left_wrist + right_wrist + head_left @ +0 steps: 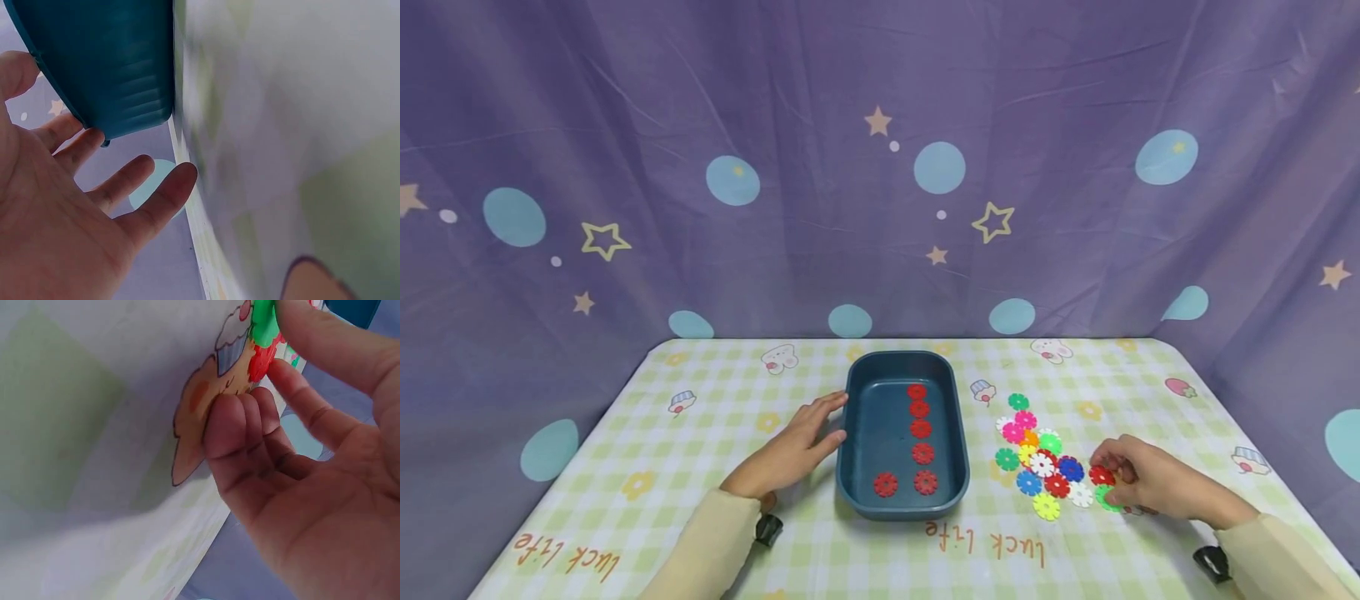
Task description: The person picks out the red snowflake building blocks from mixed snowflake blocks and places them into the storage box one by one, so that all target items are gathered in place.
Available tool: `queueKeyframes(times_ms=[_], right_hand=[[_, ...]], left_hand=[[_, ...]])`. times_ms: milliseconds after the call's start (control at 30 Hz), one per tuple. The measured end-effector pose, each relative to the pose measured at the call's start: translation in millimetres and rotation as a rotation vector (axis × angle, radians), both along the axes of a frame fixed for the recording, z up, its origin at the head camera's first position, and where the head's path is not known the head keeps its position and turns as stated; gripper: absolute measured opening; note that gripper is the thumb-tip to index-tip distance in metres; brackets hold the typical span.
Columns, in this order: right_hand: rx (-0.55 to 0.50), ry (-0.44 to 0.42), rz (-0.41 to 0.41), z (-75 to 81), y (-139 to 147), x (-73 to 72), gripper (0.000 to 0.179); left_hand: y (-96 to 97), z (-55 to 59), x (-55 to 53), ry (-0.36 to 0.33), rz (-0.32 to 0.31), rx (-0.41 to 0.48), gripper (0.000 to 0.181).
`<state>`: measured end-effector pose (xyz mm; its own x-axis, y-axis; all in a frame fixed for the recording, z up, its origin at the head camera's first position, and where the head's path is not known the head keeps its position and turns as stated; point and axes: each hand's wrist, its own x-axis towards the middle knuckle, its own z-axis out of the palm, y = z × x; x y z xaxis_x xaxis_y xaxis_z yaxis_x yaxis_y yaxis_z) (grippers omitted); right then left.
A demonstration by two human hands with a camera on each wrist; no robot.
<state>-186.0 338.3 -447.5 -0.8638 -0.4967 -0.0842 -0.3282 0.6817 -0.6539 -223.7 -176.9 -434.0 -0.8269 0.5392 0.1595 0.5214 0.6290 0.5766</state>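
Observation:
A dark blue-green tray (867, 506) holds several red snowflake discs (922, 453), most of them in a column along its right side. My left hand (793, 450) rests its fingertips and thumb against the tray's left wall, fingers loosely spread. In the left wrist view the fingertips meet the edge of the tray (106, 69). At the right, my right hand (1157, 479) pinches a red snowflake disc (1101, 475) between thumb and index finger. The thumb overlaps a green snowflake disc (1107, 499). Its other fingers curl near the cloth in the right wrist view.
Between the tray and my right hand lies a loose pile of snowflake discs (1042, 463) in several colours, some overlapping. A checked, printed cloth (715, 400) covers the table. A purple curtain (850, 208) hangs behind the table's far edge.

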Motion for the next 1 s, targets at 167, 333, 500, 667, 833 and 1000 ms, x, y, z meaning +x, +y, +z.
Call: queueKeyframes(times_ms=[167,333,500,667,833,1000], right_hand=[[0.028,-0.028,-0.031,1.3,-2,0.6,0.027],[-0.016,0.004,0.039,1.7,2,5.7,0.039],[-0.038,0.008,0.064,-2.1,2,10.1,0.038],[-0.003,0.009,0.037,-3.8,1,11.1,0.036],[-0.001,-0.062,-0.025,-2.8,-1,12.3,0.038],[0.033,0.004,-0.081,-3.3,-2,17.7,0.033]], left_hand=[[-0.7,-1.5,-1.6,0.004,0.004,0.002,0.057],[-0.7,-2.1,-2.2,-0.004,0.006,0.0,0.057],[-0.4,-1.7,-2.1,-0.013,0.001,-0.009,0.057],[0.0,-0.6,-2.2,-0.016,-0.003,-0.011,0.057],[0.3,0.4,-1.2,-0.013,-0.007,0.002,0.057],[0.1,0.7,-0.3,-0.009,-0.01,0.005,0.057]])
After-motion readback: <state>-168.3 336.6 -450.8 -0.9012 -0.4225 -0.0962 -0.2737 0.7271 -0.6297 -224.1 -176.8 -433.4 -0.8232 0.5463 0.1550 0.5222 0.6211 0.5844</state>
